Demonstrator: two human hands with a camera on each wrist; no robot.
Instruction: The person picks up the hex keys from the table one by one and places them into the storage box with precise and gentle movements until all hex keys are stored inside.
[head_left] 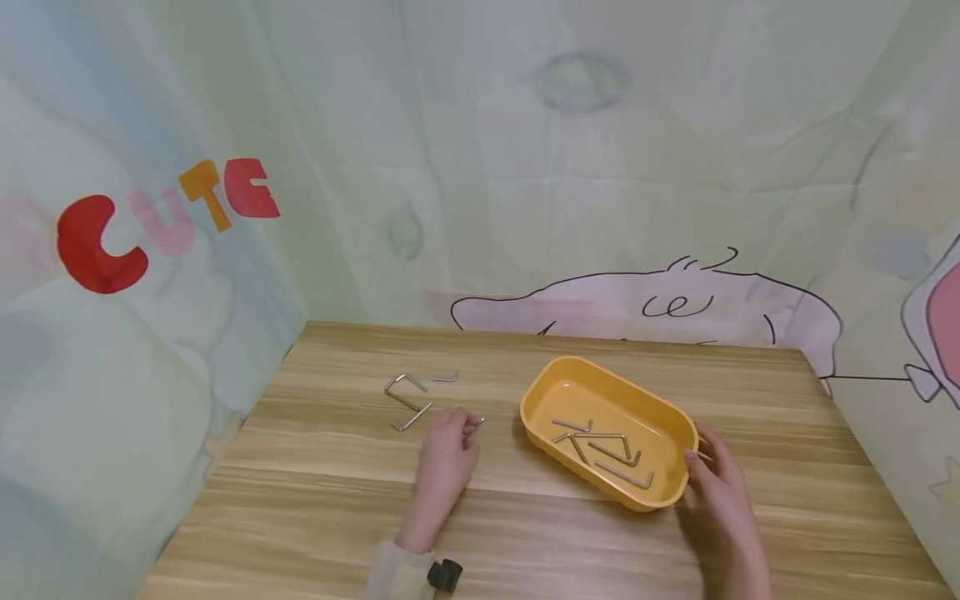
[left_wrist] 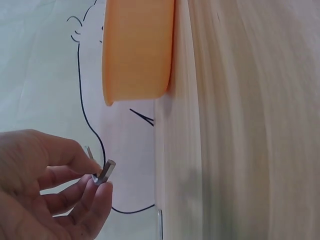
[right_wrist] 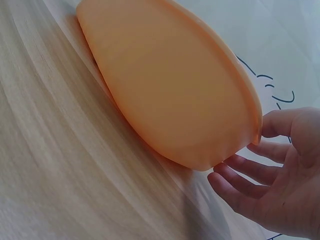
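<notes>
Left hand [head_left: 447, 444] pinches one hex key [head_left: 474, 426] just above the counter [head_left: 315, 500], left of the orange tray [head_left: 678, 479] (several keys already inside). Right hand [head_left: 722, 487], fingers loose, steadies the tray's end. Likely mid-transfer: carry right, release over tray. Loose keys [head_left: 408, 402] remain.

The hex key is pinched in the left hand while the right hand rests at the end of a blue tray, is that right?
Not quite: the tray is orange-yellow, not blue, as the head view shows. The rest holds: the left hand pinches a hex key, and the right hand rests at the tray's end.
</notes>
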